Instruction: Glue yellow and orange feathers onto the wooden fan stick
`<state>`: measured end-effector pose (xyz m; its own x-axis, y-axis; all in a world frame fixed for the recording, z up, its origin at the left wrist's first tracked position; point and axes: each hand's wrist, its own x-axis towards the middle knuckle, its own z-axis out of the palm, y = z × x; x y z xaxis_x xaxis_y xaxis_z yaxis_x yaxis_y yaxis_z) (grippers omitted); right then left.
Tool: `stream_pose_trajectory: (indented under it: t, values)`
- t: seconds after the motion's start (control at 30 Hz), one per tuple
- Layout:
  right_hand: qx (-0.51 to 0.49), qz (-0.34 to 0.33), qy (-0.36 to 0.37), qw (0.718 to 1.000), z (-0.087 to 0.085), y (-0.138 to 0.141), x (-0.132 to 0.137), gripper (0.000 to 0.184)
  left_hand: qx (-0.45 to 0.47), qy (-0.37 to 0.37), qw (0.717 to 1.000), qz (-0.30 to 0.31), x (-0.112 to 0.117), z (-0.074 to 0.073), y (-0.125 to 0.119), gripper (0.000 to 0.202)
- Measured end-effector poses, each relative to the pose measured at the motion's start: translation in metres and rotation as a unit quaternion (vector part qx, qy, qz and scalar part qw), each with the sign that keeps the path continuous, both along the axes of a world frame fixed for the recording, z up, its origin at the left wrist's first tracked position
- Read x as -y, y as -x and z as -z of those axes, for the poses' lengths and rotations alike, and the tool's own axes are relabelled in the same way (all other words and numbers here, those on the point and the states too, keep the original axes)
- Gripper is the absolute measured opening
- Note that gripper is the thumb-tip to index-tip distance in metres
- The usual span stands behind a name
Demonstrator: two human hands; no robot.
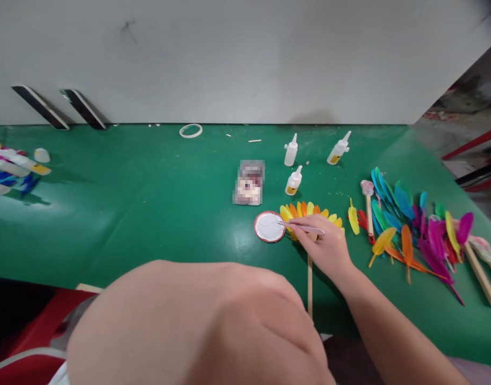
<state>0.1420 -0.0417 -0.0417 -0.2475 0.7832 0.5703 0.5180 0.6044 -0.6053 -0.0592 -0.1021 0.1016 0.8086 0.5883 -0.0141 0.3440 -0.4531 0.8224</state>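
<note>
My right hand (324,240) is closed around a pair of pale pink tweezers (307,228). The tweezer tips reach over the right part of a round white disc (268,227) with a red rim, lying on the table. Under and behind this hand spreads a fan of yellow and orange feathers (309,209), partly covered by it. A thin wooden stick (310,289) runs from below the fan towards me. Bare skin of my left arm or hand (197,321) fills the lower middle, very near the camera; no fingers can be made out there.
Three small white glue bottles (294,181) stand behind the fan, near a blurred-out phone-like rectangle (249,183). Loose coloured feathers (407,248) and wooden sticks lie at right. More feathers (18,171) lie far left. A white ring (191,131) sits by the grey wall (229,59).
</note>
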Motion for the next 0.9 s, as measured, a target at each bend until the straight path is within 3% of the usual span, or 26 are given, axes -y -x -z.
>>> stream_pose_trajectory:
  t: [0.2, 0.4, 0.67, 0.77, 0.9]
  values:
    - [0.008, 0.001, -0.005, 1.000, 0.000, 0.001, 0.000, 0.010, -0.028, 0.104, 0.994, 0.022, -0.009, -0.002, 0.028, 0.032]
    - [0.014, 0.006, -0.005, 1.000, 0.000, -0.001, 0.000, 0.011, 0.000, 0.141, 0.983, 0.118, -0.021, -0.014, 0.021, 0.019]
    - [0.009, 0.004, -0.007, 1.000, -0.002, 0.000, 0.000, 0.011, -0.087, 0.204, 0.974, 0.046, -0.010, 0.016, 0.015, 0.024]
    - [0.011, 0.004, -0.008, 1.000, -0.002, 0.000, 0.000, 0.011, -0.130, 0.233, 0.962, 0.053, -0.014, 0.015, 0.016, 0.023]
    - [0.011, 0.005, -0.005, 1.000, -0.001, 0.000, 0.000, 0.010, -0.158, 0.247, 0.954, 0.060, -0.012, 0.001, 0.022, 0.022]
